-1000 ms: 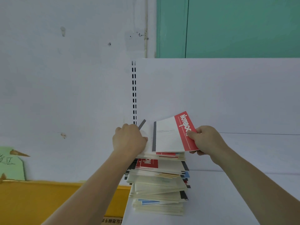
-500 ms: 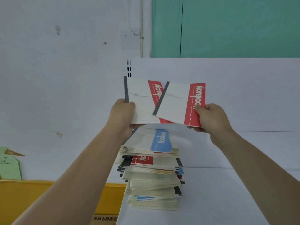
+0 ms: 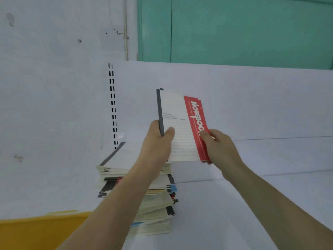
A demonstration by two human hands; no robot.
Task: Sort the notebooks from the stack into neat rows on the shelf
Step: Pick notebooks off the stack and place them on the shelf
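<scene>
Both red notebooks [image 3: 182, 127] now squared into one upright pair above the stack [image 3: 144, 195]. Left hand [image 3: 158, 141] pinches the spine edge, right hand [image 3: 218, 147] the red edge. Shelf [image 3: 252, 204] shows no rows yet; most of the stack remains.

1. A scuffed white wall [image 3: 45, 105] fills the left side, pitted with small marks and holes.
2. A teal door [image 3: 252, 29] stands at the upper right behind a white panel.
3. A slotted metal strip [image 3: 113, 105] with paired dark slots runs vertically down the wall.
4. A yellow surface [image 3: 36, 231] occupies the lower left corner.
5. A thin pipe [image 3: 125, 33] climbs beside the door's frame.
</scene>
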